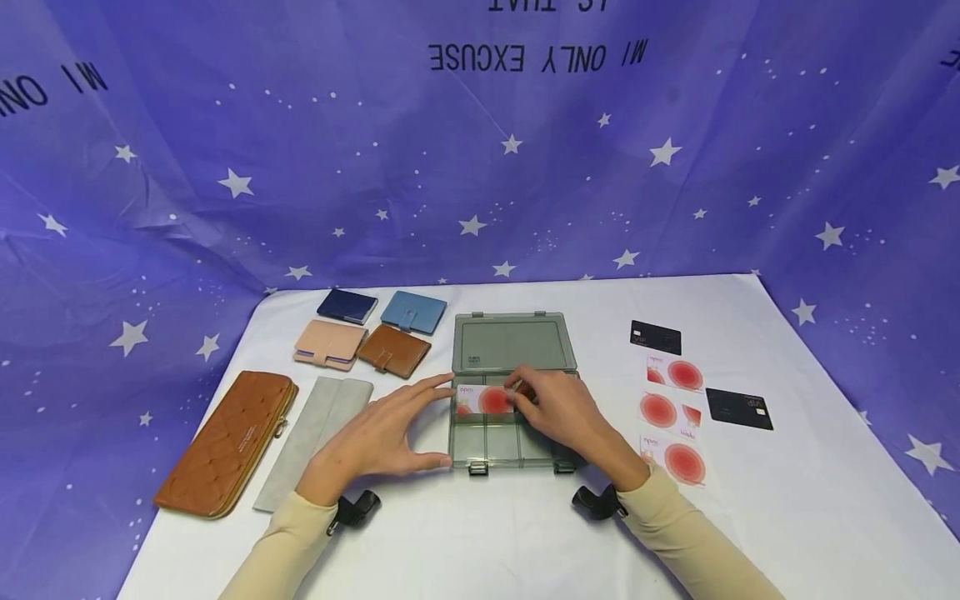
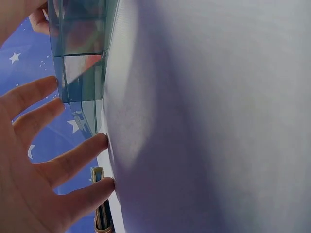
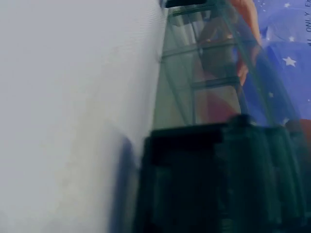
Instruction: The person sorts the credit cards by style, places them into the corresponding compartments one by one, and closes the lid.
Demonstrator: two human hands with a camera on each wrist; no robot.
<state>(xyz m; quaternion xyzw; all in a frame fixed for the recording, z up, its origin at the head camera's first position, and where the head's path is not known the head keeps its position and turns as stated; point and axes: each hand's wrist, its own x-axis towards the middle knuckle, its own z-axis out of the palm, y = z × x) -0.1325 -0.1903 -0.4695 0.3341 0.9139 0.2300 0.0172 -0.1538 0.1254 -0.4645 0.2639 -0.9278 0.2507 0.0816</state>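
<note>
A translucent grey compartment box (image 1: pixel 487 446) lies open at the middle of the white table (image 1: pixel 495 533), its lid (image 1: pixel 514 342) flat behind it. My right hand (image 1: pixel 525 398) pinches a white card with a red disc (image 1: pixel 486 400) and holds it over the box's rear left compartments. My left hand (image 1: pixel 408 425) is spread open at the box's left side, index finger along the rear left edge and thumb at the front left corner. The left wrist view has the spread fingers (image 2: pixel 73 160) beside the box wall (image 2: pixel 80 53). In the right wrist view the box (image 3: pixel 204 97) and its dark latch (image 3: pixel 209 179) are blurred.
Right of the box lie three white cards with red discs (image 1: pixel 670 411) and two black cards (image 1: pixel 656 337) (image 1: pixel 739 408). At the left lie navy (image 1: pixel 347 306), blue (image 1: pixel 413 312), pink (image 1: pixel 330 344) and brown (image 1: pixel 393 350) wallets, a long brown wallet (image 1: pixel 225 442) and a grey pouch (image 1: pixel 315 437).
</note>
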